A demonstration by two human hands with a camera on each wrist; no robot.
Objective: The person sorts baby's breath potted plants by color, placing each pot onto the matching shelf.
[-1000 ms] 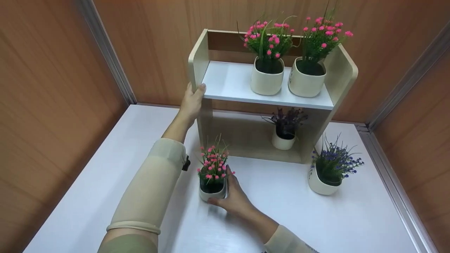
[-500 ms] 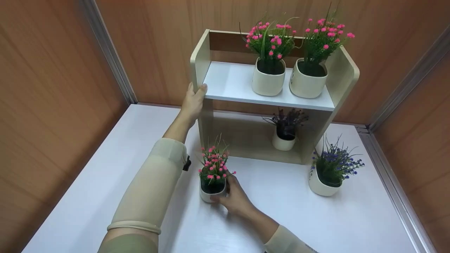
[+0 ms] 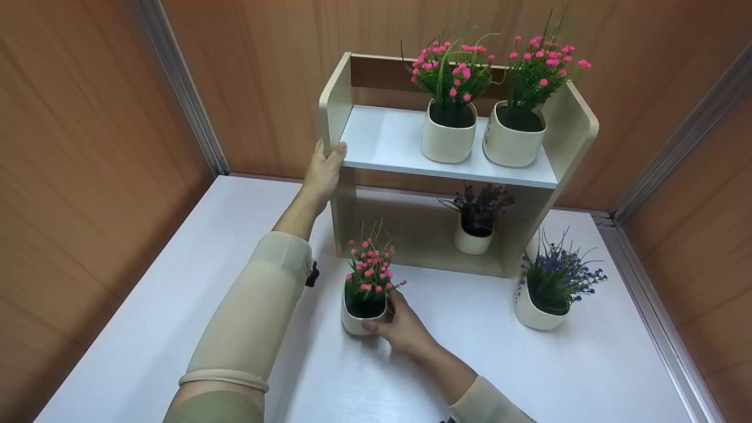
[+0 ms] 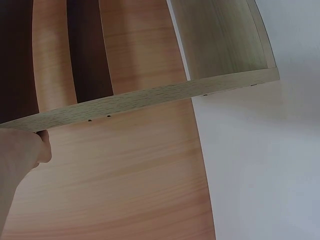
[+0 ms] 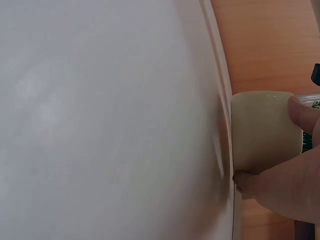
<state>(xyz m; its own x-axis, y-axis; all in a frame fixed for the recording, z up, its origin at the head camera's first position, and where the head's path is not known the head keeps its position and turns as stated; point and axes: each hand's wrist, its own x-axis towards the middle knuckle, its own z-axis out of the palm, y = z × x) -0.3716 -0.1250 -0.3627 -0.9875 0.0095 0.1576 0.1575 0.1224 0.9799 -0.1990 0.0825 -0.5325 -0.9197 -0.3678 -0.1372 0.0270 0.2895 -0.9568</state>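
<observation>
My left hand point(image 3: 323, 173) grips the left side panel of a small two-tier wooden shelf point(image 3: 449, 170), thumb at the front edge beside the white upper board. In the left wrist view the panel's edge point(image 4: 150, 98) runs across the picture, with part of that hand point(image 4: 20, 150) at its left end. In front of the shelf's lower left corner, my right hand point(image 3: 405, 329) holds a white pot of pink artificial flowers point(image 3: 355, 325), thumb on the near side. The right wrist view shows the pot's side point(image 5: 265, 130) between thumb and finger, close over the white table.
Two pots of pink flowers, a left one point(image 3: 448, 141) and a right one point(image 3: 514, 144), stand on the upper board. A dark purple potted plant point(image 3: 473, 241) sits in the lower compartment. Right of the shelf, a blue-flowered pot point(image 3: 539, 314) stands on the white table point(image 3: 470, 376).
The right hand's thumb has closed in on the pot. Hand and pot have shifted a little to the right. The left hand stays on the shelf panel.
</observation>
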